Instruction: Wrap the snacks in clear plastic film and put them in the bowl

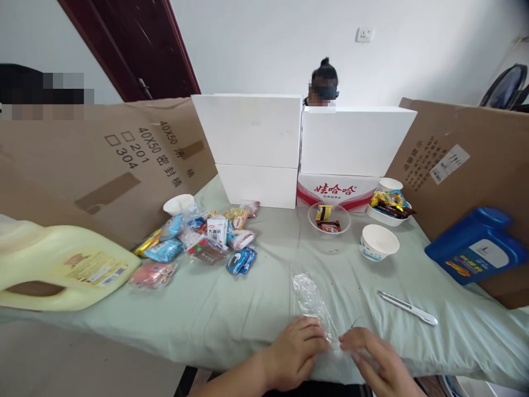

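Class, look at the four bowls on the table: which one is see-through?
The clear bowl in the middle, holding a few wrapped snacks. The other three bowls are opaque white paper, one left and two right of it.

Clear bag [312, 302] was thin crinkly glossy plastic. Tabletop [231, 309] cover was matt, wrinkled pale-green cloth. Snack packets [206, 242] were shiny foil or plastic. Cutter [407, 307] looked smooth, metallic. Cardboard [103, 165] was matt brown. Jugs [61, 267] were smooth plastic.
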Available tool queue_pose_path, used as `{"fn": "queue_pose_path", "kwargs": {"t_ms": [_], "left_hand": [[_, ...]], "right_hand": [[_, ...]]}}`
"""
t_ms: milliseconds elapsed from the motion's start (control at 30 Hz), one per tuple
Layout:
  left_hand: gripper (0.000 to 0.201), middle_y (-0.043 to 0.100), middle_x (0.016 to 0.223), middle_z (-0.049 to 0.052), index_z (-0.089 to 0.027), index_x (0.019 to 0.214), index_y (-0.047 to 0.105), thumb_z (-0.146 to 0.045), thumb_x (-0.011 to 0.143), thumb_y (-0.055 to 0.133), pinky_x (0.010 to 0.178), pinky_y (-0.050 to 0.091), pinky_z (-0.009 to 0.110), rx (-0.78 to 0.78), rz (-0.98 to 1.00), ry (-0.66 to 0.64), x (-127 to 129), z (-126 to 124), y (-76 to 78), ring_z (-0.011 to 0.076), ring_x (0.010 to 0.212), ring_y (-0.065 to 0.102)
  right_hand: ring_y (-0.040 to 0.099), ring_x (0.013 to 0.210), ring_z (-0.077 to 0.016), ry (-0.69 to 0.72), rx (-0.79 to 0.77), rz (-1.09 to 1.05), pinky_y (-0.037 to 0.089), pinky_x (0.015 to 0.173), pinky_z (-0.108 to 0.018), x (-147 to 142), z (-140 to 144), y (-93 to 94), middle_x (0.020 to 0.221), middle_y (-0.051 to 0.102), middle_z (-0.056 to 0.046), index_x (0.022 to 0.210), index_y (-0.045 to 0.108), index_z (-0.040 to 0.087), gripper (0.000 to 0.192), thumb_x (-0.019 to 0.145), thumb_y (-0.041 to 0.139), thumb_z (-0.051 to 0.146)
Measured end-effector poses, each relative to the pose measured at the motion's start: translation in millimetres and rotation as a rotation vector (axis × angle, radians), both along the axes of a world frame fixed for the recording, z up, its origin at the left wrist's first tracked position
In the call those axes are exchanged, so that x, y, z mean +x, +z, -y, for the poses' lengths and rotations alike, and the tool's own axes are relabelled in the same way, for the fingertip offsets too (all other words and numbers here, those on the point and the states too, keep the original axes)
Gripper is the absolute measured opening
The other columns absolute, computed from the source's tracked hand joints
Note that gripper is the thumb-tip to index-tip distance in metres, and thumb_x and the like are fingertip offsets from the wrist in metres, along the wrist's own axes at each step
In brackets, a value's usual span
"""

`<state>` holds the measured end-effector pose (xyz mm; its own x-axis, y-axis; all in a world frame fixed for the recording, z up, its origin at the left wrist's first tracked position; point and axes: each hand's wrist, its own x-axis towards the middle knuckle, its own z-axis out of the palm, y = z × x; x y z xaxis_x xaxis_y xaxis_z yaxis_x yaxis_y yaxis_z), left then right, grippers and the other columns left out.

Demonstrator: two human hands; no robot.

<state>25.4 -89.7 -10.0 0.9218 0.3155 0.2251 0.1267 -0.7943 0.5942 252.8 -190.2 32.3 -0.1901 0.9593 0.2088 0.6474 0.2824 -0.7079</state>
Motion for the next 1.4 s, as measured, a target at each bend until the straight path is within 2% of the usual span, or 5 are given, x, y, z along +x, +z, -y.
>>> {"fn": "queue_pose_path", "kwargs": {"t_ms": [200, 333, 600, 967, 1400], "left_hand": [[0.084, 0.054, 0.131, 0.013, -0.02, 0.145, 0.019, -0.024, 0.073, 0.061, 0.106, 0.037, 0.05, -0.192, 0.127, 0.088, -14.0, -6.9, -19.7, 0.0306, 0.122, 0.049], [0.107, 0.059, 0.124, 0.009, -0.022, 0.149, -0.008, -0.018, 0.07, 0.063, 0.104, 0.041, 0.047, -0.265, 0.181, 0.135, -12.6, -4.6, -30.9, 0.0265, 0.115, 0.054], [0.044, 0.063, 0.108, 0.008, -0.019, 0.118, 0.054, -0.019, 0.074, 0.06, 0.102, 0.041, 0.043, -0.113, 0.14, 0.133, -3.7, -3.6, -17.8, 0.0257, 0.108, 0.052], [0.029, 0.054, 0.113, 0.014, -0.015, 0.117, 0.055, -0.024, 0.09, 0.048, 0.088, 0.049, 0.041, 0.118, 0.209, 0.479, -10.2, -13.4, -0.5, 0.0243, 0.102, 0.053], [0.022, 0.06, 0.12, 0.006, -0.021, 0.111, 0.061, -0.021, 0.088, 0.058, 0.096, 0.04, 0.041, 0.234, -0.062, 0.365, 12.5, -78.0, -12.5, 0.0238, 0.113, 0.049]], "right_hand": [[0.062, 0.067, -0.0152, -0.159, -0.211, -0.081, 0.049, 0.066, -0.026, -24.5, -96.1, -13.6, 0.071, 0.064, 0.0, 0.096, 0.059, 0.02, 0.026, 0.093, 0.036, 0.031], [0.065, 0.09, -0.0193, -0.253, -0.205, 0.139, 0.046, 0.08, -0.03, -44.6, -133.9, -35.7, 0.097, 0.07, -0.008, 0.103, 0.061, 0.018, 0.028, 0.089, 0.036, 0.022], [0.065, 0.086, -0.0194, -0.374, -0.247, 0.34, 0.039, 0.071, -0.027, -57.0, -136.9, -45.0, 0.093, 0.07, -0.008, 0.101, 0.059, 0.019, 0.025, 0.096, 0.035, 0.025], [0.066, 0.079, -0.0205, -0.39, -0.342, 0.43, 0.033, 0.063, -0.028, -60.7, -149.2, -40.1, 0.088, 0.07, -0.009, 0.097, 0.055, 0.019, 0.019, 0.098, 0.038, 0.029], [0.06, 0.06, -0.0117, -0.26, -0.489, -0.06, 0.046, 0.061, -0.024, -34.9, -103.2, -36.0, 0.081, 0.064, 0.004, 0.135, 0.034, 0.019, 0.06, 0.08, 0.057, 0.025]]}}
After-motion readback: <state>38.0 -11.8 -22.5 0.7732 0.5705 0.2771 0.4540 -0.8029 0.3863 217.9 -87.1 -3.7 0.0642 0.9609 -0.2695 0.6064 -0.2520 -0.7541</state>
